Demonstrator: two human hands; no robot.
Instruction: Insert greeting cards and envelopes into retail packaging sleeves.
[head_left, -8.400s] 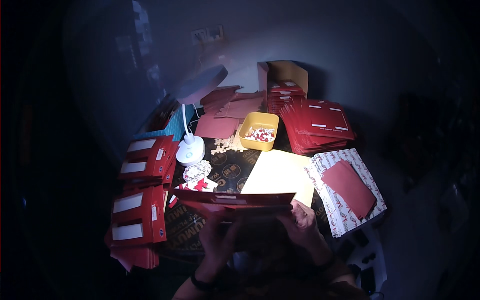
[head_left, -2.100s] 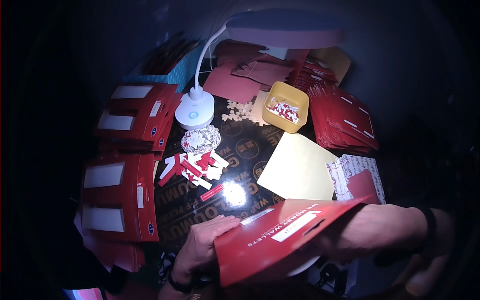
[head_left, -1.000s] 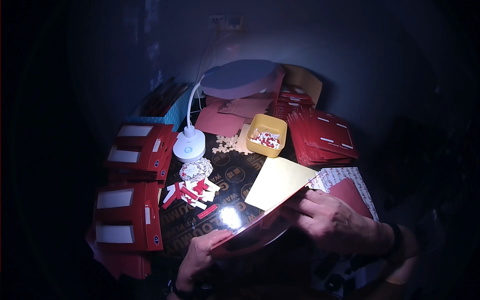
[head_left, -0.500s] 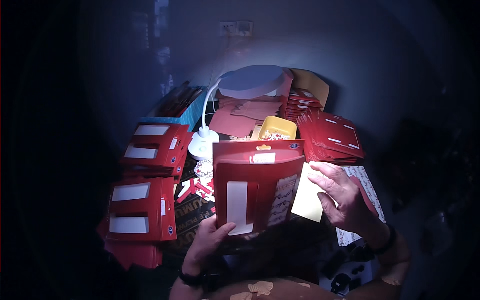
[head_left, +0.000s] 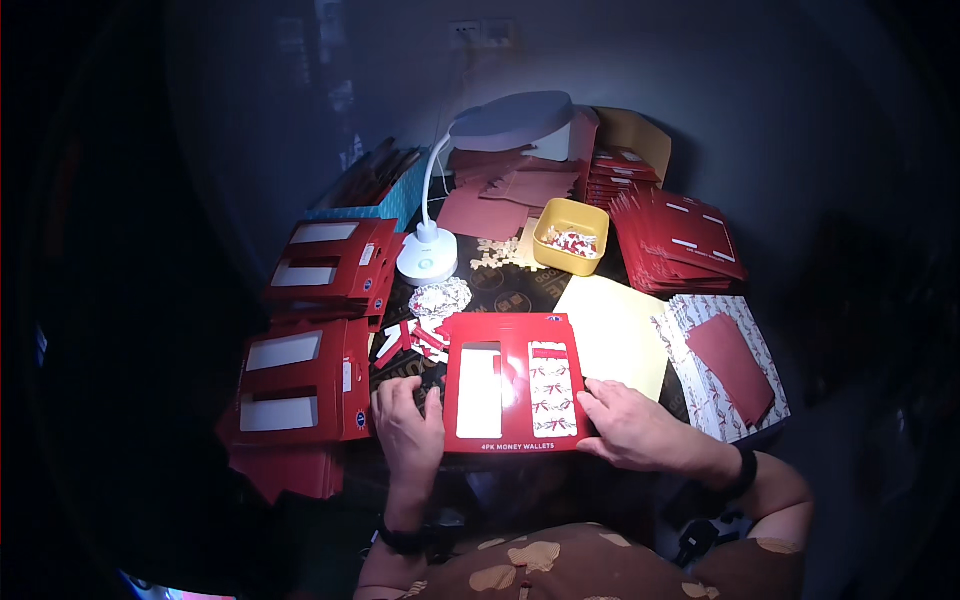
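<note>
A red cardboard sleeve (head_left: pixel 515 400) with two cut-out windows lies face up at the table's near middle. White shows through its left window, and patterned paper with red bows fills the right one. My right hand (head_left: pixel 635 428) grips the sleeve's lower right edge, thumb near the corner. Just off the left edge is my left hand (head_left: pixel 408 425), fingers bent and thumb apart, holding nothing. Red and white paper strips (head_left: pixel 425 343) lie beyond that hand, beside a bundle of white patterned pieces (head_left: pixel 440 297).
Red sleeve stacks stand at left (head_left: pixel 300 385) and far right (head_left: pixel 685 245). A white lamp (head_left: pixel 428 262) arches over pink sheets (head_left: pixel 485 210). Behind my work sits a yellow tub (head_left: pixel 570 222) of small pieces. Pale yellow paper (head_left: pixel 620 335) and patterned sheets (head_left: pixel 705 400) lie rightward.
The sleeve has gone from upright in my left hand to flat on the table. My left hand has let go, and my right hand has come down onto the right edge.
</note>
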